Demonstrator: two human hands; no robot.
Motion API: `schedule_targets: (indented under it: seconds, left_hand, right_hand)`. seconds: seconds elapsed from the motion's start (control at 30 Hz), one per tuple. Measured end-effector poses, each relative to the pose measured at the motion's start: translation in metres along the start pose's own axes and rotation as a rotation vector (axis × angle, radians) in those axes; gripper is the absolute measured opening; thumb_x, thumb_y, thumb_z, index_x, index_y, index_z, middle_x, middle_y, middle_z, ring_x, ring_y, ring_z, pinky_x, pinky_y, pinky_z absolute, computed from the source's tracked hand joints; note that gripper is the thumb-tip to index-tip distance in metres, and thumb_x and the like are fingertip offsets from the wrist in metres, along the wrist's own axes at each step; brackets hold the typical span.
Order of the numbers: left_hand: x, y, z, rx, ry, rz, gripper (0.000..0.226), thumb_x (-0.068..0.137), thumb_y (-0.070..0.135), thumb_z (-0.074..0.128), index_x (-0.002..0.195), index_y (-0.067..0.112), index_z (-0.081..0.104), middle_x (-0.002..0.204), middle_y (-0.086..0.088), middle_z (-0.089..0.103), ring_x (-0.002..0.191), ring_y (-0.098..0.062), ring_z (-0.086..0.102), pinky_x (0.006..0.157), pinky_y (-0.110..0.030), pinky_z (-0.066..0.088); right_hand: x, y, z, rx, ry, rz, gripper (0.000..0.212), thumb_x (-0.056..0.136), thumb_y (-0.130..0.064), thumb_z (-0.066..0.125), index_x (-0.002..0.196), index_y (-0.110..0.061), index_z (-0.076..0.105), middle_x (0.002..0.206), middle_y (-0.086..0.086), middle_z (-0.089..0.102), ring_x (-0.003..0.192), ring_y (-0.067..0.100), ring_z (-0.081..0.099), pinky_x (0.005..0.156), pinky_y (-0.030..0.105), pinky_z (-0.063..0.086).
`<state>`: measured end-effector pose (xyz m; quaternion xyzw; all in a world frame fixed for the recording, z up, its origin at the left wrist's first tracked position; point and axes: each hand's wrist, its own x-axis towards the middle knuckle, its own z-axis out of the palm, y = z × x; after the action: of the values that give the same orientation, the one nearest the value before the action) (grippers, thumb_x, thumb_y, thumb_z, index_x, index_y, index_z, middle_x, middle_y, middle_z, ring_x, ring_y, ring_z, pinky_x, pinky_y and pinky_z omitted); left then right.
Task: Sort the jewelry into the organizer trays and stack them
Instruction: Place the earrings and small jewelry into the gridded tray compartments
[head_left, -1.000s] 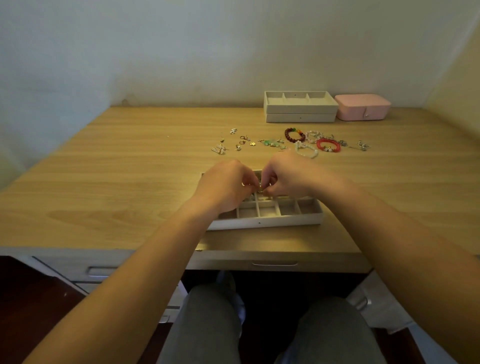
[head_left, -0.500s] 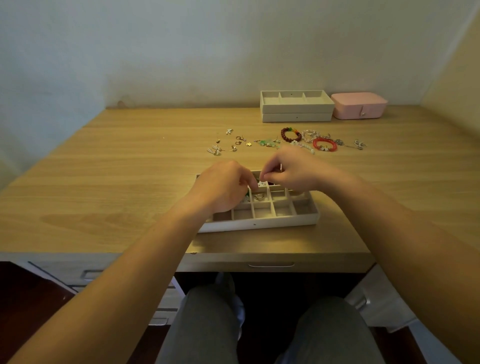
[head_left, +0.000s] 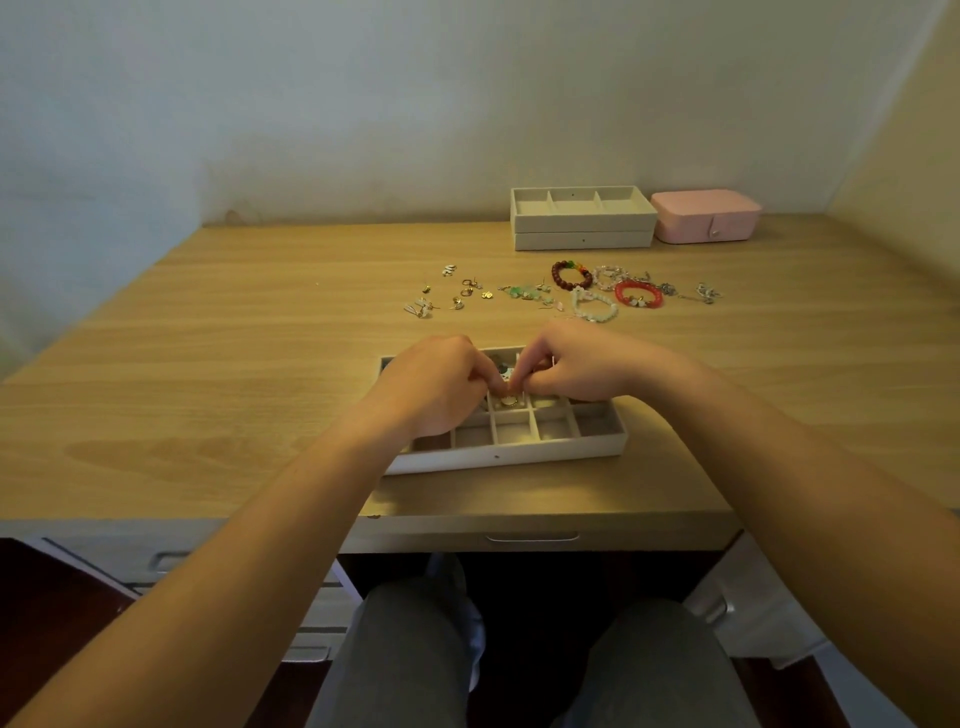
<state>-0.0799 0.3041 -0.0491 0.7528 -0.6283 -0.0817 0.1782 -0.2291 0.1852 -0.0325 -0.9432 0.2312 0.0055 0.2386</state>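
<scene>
A white organizer tray (head_left: 519, 453) with many small compartments lies near the desk's front edge. My left hand (head_left: 436, 384) and my right hand (head_left: 576, 366) hover over its middle rows, fingers curled, their tips meeting on a tiny jewelry piece that is mostly hidden. A small gold piece (head_left: 509, 401) sits in the compartment just below the fingertips. Loose earrings (head_left: 457, 297), a green piece (head_left: 522, 292), a dark red bead bracelet (head_left: 571, 275), a red bracelet (head_left: 638, 294) and a pale bead bracelet (head_left: 595, 307) lie beyond the tray.
Two stacked white trays (head_left: 582, 218) stand at the back, with a pink jewelry box (head_left: 706, 215) to their right. A silver chain (head_left: 704, 293) lies at the right end of the jewelry. Walls border the desk at the back and right.
Half a second ago my fingertips had drawn slightly apart over the tray. They have come together again above its middle compartments.
</scene>
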Motion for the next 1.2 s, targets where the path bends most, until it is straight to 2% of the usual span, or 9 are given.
schedule_targets:
  seconds: [0.17, 0.33, 0.4, 0.5, 0.57, 0.73, 0.9, 1.07, 1.2]
  left_hand:
    - [0.004, -0.002, -0.007, -0.079, 0.037, -0.024, 0.028, 0.094, 0.017, 0.055, 0.095, 0.033, 0.078, 0.094, 0.007, 0.068, 0.083, -0.014, 0.062, 0.075, -0.032, 0.051]
    - [0.019, -0.015, -0.022, -0.255, 0.121, -0.101, 0.024, 0.096, 0.017, 0.055, 0.091, 0.029, 0.075, 0.097, 0.009, 0.065, 0.065, -0.002, 0.057, 0.051, -0.013, 0.038]
    - [0.030, -0.026, -0.027, -0.261, 0.159, -0.152, 0.025, 0.096, 0.016, 0.054, 0.091, 0.029, 0.074, 0.098, 0.009, 0.064, 0.075, -0.002, 0.058, 0.057, -0.013, 0.039]
    - [0.052, -0.048, -0.032, -0.264, 0.189, -0.241, 0.026, 0.094, 0.016, 0.055, 0.087, 0.031, 0.075, 0.109, 0.002, 0.069, 0.098, -0.013, 0.061, 0.080, -0.027, 0.047]
    - [0.068, -0.061, -0.032, -0.276, 0.187, -0.288, 0.024, 0.095, 0.015, 0.057, 0.087, 0.030, 0.075, 0.109, 0.002, 0.069, 0.101, -0.014, 0.061, 0.081, -0.028, 0.046]
    - [0.106, -0.087, -0.028, -0.306, 0.168, -0.325, 0.019, 0.093, 0.009, 0.065, 0.089, 0.026, 0.073, 0.090, 0.007, 0.067, 0.085, -0.004, 0.061, 0.062, -0.018, 0.042]
    - [0.134, -0.094, -0.018, -0.294, 0.074, -0.246, 0.020, 0.088, 0.010, 0.074, 0.087, 0.030, 0.071, 0.088, 0.007, 0.069, 0.085, -0.008, 0.065, 0.075, -0.024, 0.052]
    - [0.145, -0.100, -0.011, -0.362, 0.163, -0.218, 0.019, 0.091, 0.013, 0.071, 0.089, 0.031, 0.068, 0.086, 0.012, 0.065, 0.083, -0.004, 0.063, 0.065, -0.017, 0.046]
    - [0.138, -0.101, -0.013, -0.432, 0.208, -0.210, 0.015, 0.092, 0.014, 0.071, 0.098, 0.028, 0.070, 0.091, 0.011, 0.065, 0.086, -0.003, 0.063, 0.065, -0.015, 0.045]
  right_hand:
    - [0.006, -0.001, -0.007, 0.066, 0.124, 0.003, 0.021, 0.098, -0.017, 0.060, 0.100, -0.025, 0.080, 0.086, -0.020, 0.066, 0.083, 0.004, 0.062, 0.071, 0.020, 0.048]
    - [0.027, 0.001, -0.014, 0.091, 0.236, 0.023, 0.022, 0.100, -0.016, 0.056, 0.102, -0.024, 0.076, 0.099, -0.013, 0.065, 0.081, 0.002, 0.058, 0.064, 0.016, 0.042]
    - [0.041, 0.006, -0.017, 0.133, 0.292, 0.039, 0.022, 0.100, -0.018, 0.056, 0.097, -0.029, 0.075, 0.109, -0.008, 0.067, 0.086, 0.004, 0.059, 0.071, 0.023, 0.047]
    - [0.064, 0.016, -0.020, 0.209, 0.350, 0.093, 0.022, 0.101, -0.018, 0.056, 0.101, -0.025, 0.077, 0.111, -0.006, 0.069, 0.096, 0.011, 0.061, 0.083, 0.028, 0.049]
    - [0.081, 0.023, -0.022, 0.248, 0.368, 0.119, 0.022, 0.101, -0.017, 0.056, 0.104, -0.021, 0.077, 0.109, -0.007, 0.068, 0.105, 0.013, 0.060, 0.090, 0.030, 0.048]
    - [0.123, 0.035, -0.027, 0.209, 0.307, 0.164, 0.023, 0.100, -0.014, 0.058, 0.110, -0.024, 0.077, 0.106, -0.005, 0.067, 0.099, 0.013, 0.061, 0.083, 0.029, 0.050]
    - [0.155, 0.034, -0.023, 0.120, 0.179, 0.122, 0.034, 0.099, -0.006, 0.058, 0.112, -0.033, 0.074, 0.107, -0.008, 0.065, 0.093, 0.006, 0.060, 0.066, 0.017, 0.044]
    - [0.176, 0.029, -0.018, -0.060, 0.112, 0.065, 0.038, 0.097, -0.002, 0.057, 0.117, -0.030, 0.073, 0.104, -0.009, 0.063, 0.094, 0.008, 0.060, 0.077, 0.022, 0.048]
    - [0.183, 0.031, -0.017, -0.133, 0.098, 0.050, 0.029, 0.096, -0.005, 0.062, 0.107, -0.030, 0.074, 0.105, -0.007, 0.065, 0.098, 0.012, 0.061, 0.086, 0.030, 0.055]
